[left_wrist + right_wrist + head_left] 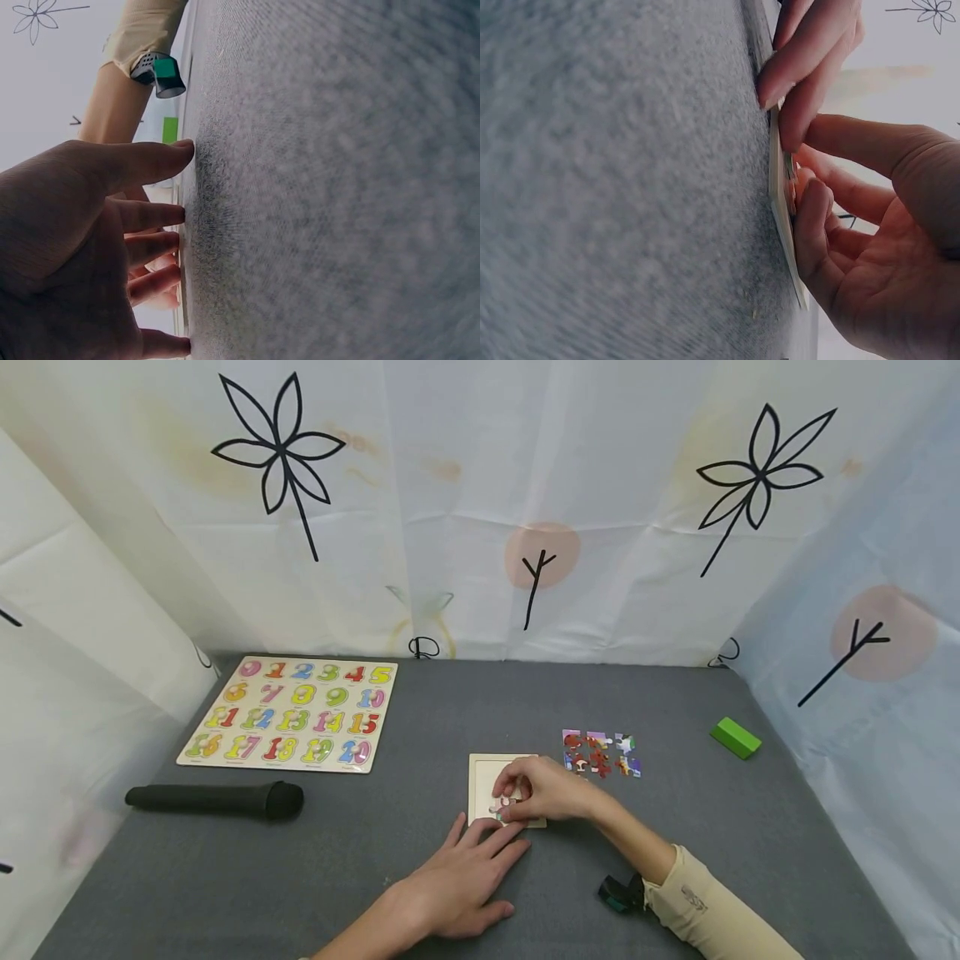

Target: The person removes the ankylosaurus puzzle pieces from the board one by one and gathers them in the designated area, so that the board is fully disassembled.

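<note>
A small wooden puzzle tray (482,774) with a raised rim lies on the grey table. Over its right part, my right hand (551,789) has thumb and fingers bent around a small colourful puzzle piece (501,810) low in the tray, partly hidden by the fingers. My left hand (461,881) is spread palm down, its fingertips at the tray's near edge. From the right wrist view, the tray edge (778,199) shows beneath both hands' fingers. To the right of the tray lie several loose puzzle pieces (598,760) in two rows.
A number board (285,714) lies at the back left, with a black microphone (213,800) in front of it. On the right is a green block (736,738). A wrist camera (621,892) sits on the right forearm. Patterned cloth (465,485) hangs behind and at both sides.
</note>
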`<state>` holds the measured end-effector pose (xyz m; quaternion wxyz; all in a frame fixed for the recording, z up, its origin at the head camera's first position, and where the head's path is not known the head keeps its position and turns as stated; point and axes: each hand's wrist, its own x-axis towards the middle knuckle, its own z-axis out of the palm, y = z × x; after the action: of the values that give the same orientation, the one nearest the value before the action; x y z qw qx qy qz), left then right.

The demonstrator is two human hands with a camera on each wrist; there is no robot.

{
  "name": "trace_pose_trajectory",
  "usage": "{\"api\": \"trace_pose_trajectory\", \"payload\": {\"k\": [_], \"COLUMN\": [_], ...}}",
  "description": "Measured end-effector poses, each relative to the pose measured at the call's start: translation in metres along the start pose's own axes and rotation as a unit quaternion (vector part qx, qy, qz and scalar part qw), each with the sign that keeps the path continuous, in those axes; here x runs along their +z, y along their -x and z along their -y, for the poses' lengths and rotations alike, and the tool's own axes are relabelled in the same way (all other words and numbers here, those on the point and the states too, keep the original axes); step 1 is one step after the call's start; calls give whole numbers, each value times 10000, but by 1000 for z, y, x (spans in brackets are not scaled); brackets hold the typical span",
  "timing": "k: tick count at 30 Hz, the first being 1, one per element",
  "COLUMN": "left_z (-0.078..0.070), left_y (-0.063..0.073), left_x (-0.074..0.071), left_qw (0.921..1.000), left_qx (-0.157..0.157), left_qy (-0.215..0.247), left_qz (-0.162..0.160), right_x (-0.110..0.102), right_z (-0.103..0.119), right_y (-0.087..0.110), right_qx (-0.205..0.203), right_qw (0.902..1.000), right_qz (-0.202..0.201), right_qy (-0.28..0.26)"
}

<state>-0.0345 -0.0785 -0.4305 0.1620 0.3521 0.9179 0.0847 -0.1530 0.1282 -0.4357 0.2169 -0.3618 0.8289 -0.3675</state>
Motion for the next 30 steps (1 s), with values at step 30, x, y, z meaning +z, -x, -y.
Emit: {"api": "trace_pose_trajectory", "payload": {"k": [30], "left_z": [3], "left_y": [3], "left_x": [0], "left_qw": [9997], "left_qx": [66], "left_qy": [218], "left_qz": [-57], "right_x": [-28], "right_z": [-19], "right_y": [43], "right_qx": [104], "right_qw": [9875], "right_qz": [-495], "right_qy": [-1491]}}
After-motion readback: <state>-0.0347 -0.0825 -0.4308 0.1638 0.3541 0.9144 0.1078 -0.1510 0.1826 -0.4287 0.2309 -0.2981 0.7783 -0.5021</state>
